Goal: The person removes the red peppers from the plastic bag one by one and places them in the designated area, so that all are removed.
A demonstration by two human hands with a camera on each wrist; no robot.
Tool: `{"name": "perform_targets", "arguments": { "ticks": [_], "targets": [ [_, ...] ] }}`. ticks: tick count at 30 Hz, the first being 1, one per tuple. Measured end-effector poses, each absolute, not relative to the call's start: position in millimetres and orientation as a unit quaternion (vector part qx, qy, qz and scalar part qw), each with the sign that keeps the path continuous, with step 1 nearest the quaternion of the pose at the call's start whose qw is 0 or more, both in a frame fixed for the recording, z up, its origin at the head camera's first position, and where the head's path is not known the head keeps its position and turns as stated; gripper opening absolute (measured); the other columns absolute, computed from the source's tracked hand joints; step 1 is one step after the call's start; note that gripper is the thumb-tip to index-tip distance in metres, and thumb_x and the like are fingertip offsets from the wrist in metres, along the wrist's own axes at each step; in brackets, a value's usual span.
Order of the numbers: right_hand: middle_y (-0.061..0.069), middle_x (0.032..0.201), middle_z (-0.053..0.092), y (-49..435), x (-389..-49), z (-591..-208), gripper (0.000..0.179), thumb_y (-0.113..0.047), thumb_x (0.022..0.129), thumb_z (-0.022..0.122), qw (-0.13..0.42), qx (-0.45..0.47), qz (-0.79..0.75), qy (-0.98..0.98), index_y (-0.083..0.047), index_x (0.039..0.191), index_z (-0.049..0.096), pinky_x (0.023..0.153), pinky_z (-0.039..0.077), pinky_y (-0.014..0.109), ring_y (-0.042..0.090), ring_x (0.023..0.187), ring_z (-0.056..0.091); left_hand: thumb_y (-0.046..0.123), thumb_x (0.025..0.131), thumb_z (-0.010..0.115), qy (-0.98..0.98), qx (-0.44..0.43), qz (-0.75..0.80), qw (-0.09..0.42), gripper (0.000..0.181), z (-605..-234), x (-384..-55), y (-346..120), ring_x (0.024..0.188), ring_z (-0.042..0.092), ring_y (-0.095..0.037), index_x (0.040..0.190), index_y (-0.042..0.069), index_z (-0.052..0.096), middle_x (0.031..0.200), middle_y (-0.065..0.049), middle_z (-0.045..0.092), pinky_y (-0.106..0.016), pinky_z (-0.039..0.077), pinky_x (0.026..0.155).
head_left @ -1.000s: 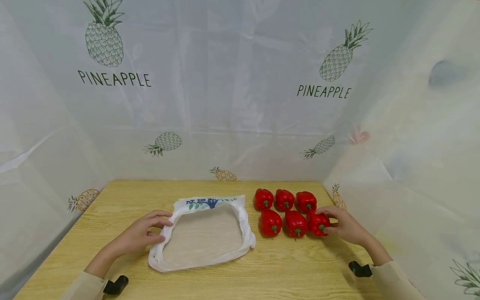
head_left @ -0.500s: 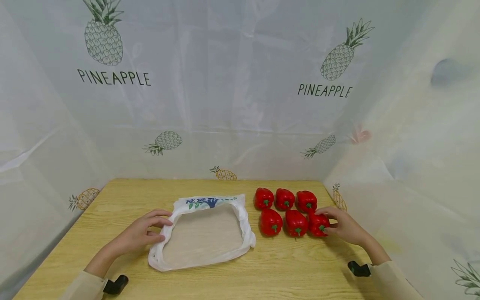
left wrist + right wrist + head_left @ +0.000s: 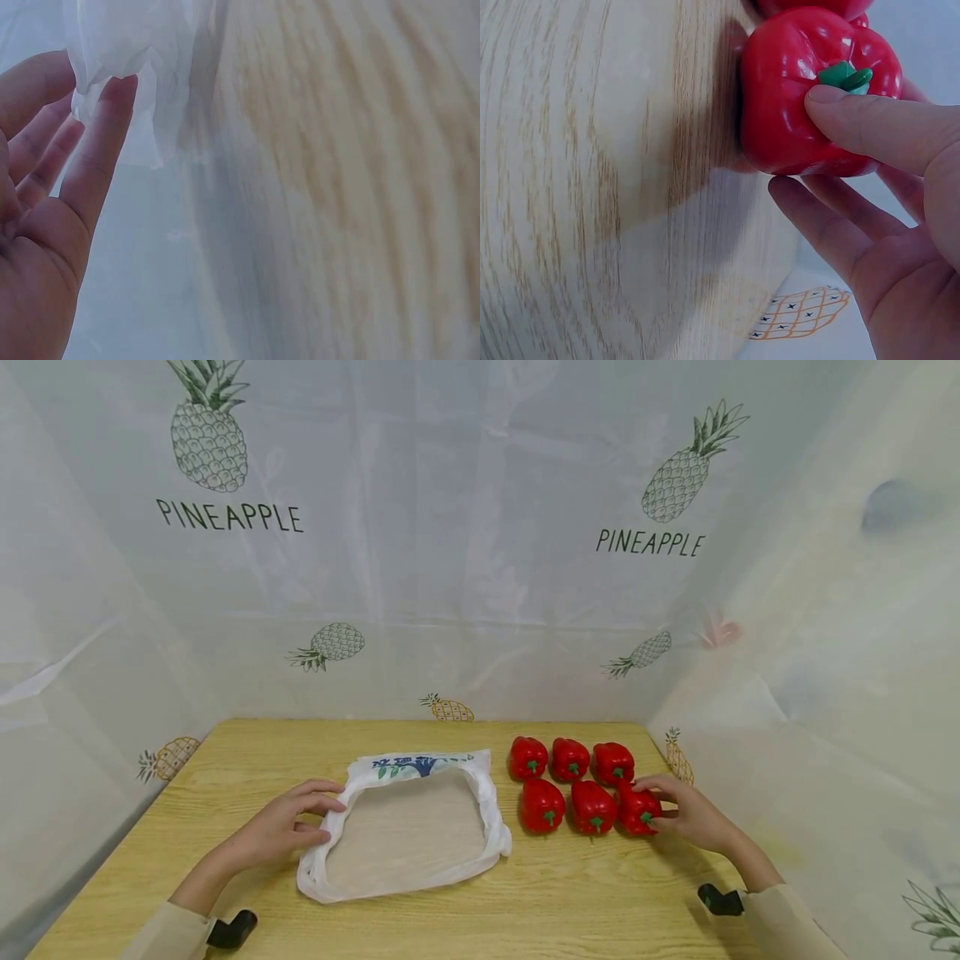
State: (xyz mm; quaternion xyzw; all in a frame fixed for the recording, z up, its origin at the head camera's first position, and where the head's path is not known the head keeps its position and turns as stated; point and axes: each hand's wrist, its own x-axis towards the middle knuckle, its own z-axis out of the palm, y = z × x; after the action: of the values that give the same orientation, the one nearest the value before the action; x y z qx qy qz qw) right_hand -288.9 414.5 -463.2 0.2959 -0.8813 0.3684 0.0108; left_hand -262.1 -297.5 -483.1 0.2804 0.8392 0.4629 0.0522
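A white plastic bag (image 3: 497, 827) with blue and green print lies on the table, its mouth spread wide toward the head camera. At its left rim, my left hand (image 3: 288, 827) holds the edge; in the left wrist view, thumb and fingers pinch the thin plastic (image 3: 142, 37). My right hand (image 3: 693, 814) grips the front-right red bell pepper (image 3: 636, 808). The right wrist view shows the thumb beside the green stem of this bell pepper (image 3: 780, 97), with the other fingers around its side and underneath. The pepper is low at the table surface.
More red bell peppers stand in two rows, including a front middle pepper (image 3: 588, 806), a front left pepper (image 3: 538, 806) and a back right pepper (image 3: 611, 760). Pineapple-printed sheeting (image 3: 480, 568) walls in the wooden table (image 3: 570, 902) at the back and sides.
The front-right pepper has shifted very slightly rightward in the right hand's grip. The left hand, the bag and the other peppers stay as they were.
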Motion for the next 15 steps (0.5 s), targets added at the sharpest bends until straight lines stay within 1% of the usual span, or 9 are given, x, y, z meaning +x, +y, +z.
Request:
{"name": "perform_targets", "arguments": {
  "ticks": [5, 7, 8, 9, 10, 12, 15],
  "targets": [
    [0.035, 0.144, 0.050, 415.9, -287.4, -463.0, 0.057, 0.013, 0.088, 0.078, 0.007, 0.301, 0.373, -0.878, 0.000, 0.140, 0.058, 0.084, 0.066, 0.046, 0.063, 0.122, 0.056, 0.009, 0.096, 0.080, 0.844, 0.276, 0.459, 0.045, 0.035, -484.5, -263.2, -297.4, 0.121, 0.060, -0.003, 0.130, 0.006, 0.072, 0.157, -0.020, 0.045, -0.028, 0.063, 0.088],
    [0.036, 0.143, 0.050, 417.1, -287.2, -463.3, 0.058, 0.013, 0.088, 0.078, 0.010, 0.312, 0.368, -0.876, 0.001, 0.141, 0.057, 0.084, 0.066, 0.045, 0.062, 0.122, 0.056, 0.009, 0.096, 0.080, 0.843, 0.274, 0.460, 0.047, 0.035, -484.1, -263.5, -297.3, 0.120, 0.061, -0.003, 0.129, 0.007, 0.072, 0.157, -0.019, 0.045, -0.028, 0.063, 0.088],
    [0.036, 0.143, 0.050, 417.6, -287.1, -463.6, 0.058, 0.013, 0.088, 0.078, 0.013, 0.316, 0.365, -0.876, 0.001, 0.141, 0.057, 0.084, 0.066, 0.043, 0.060, 0.121, 0.058, 0.009, 0.096, 0.080, 0.843, 0.274, 0.460, 0.050, 0.035, -483.8, -263.6, -297.4, 0.120, 0.061, -0.004, 0.129, 0.007, 0.072, 0.158, -0.019, 0.045, -0.028, 0.063, 0.088],
    [0.035, 0.142, 0.051, 418.1, -287.2, -463.9, 0.058, 0.013, 0.087, 0.078, 0.021, 0.321, 0.359, -0.876, 0.001, 0.141, 0.058, 0.085, 0.066, 0.041, 0.055, 0.122, 0.060, 0.009, 0.096, 0.079, 0.842, 0.276, 0.460, 0.051, 0.035, -483.5, -263.7, -297.6, 0.121, 0.061, -0.005, 0.130, 0.006, 0.072, 0.158, -0.020, 0.044, -0.027, 0.063, 0.088],
    [0.035, 0.141, 0.052, 418.7, -287.4, -464.1, 0.058, 0.013, 0.087, 0.079, 0.026, 0.323, 0.354, -0.877, 0.001, 0.140, 0.058, 0.085, 0.066, 0.038, 0.048, 0.123, 0.062, 0.009, 0.096, 0.079, 0.842, 0.277, 0.460, 0.052, 0.034, -483.1, -263.8, -297.7, 0.122, 0.061, -0.006, 0.130, 0.006, 0.071, 0.158, -0.020, 0.044, -0.027, 0.063, 0.088],
    [0.032, 0.141, 0.055, 419.2, -287.9, -464.5, 0.059, 0.013, 0.086, 0.080, 0.039, 0.327, 0.344, -0.879, 0.000, 0.140, 0.060, 0.087, 0.065, 0.033, 0.030, 0.125, 0.065, 0.009, 0.096, 0.079, 0.842, 0.273, 0.461, 0.054, 0.034, -482.2, -263.6, -297.5, 0.122, 0.062, -0.008, 0.130, 0.007, 0.071, 0.159, -0.020, 0.044, -0.026, 0.062, 0.088],
    [0.029, 0.140, 0.058, 420.0, -288.1, -463.9, 0.058, 0.014, 0.086, 0.079, 0.045, 0.333, 0.339, -0.879, -0.001, 0.139, 0.061, 0.090, 0.064, 0.032, 0.005, 0.127, 0.060, 0.008, 0.096, 0.079, 0.845, 0.269, 0.459, 0.051, 0.035, -480.9, -263.0, -297.5, 0.123, 0.062, -0.012, 0.131, 0.007, 0.071, 0.160, -0.020, 0.044, -0.025, 0.062, 0.088]
  ]
}}
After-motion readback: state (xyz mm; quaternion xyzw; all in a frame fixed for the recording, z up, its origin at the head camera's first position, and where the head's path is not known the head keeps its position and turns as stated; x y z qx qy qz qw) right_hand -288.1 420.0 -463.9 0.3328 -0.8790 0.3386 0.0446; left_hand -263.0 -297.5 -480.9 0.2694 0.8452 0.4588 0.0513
